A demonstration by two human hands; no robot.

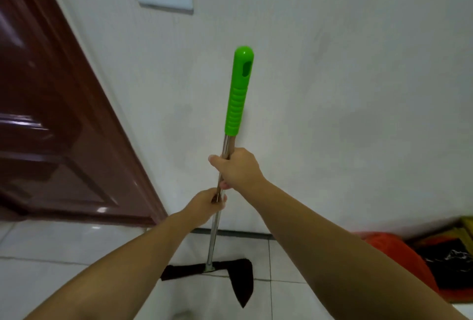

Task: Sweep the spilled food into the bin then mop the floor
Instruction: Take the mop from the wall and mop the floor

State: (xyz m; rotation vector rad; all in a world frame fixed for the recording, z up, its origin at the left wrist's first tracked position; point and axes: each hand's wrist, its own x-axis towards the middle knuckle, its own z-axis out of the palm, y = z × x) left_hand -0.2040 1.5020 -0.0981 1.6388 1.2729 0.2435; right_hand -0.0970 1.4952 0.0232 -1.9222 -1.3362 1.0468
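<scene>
- Right hand (pixel 239 168) grips the mop (pixel 216 217) on its steel pole, below the green grip; left hand (pixel 207 204) grips just beneath it.
- Mop stands near upright by the wall (pixel 332 89) — its dark cloth (pixel 230 272) lies on the floor (pixel 64 255), one corner trailing.
- Risk: trailing cloth may fold under when pushed, causing streaks.
- Risk: pole top may strike the wall or door (pixel 51 115) on a swing.

Soft, even indoor light, glare patches on the glossy door (pixel 51 140), slight overall blur, and wide-angle bending at the edges.
</scene>
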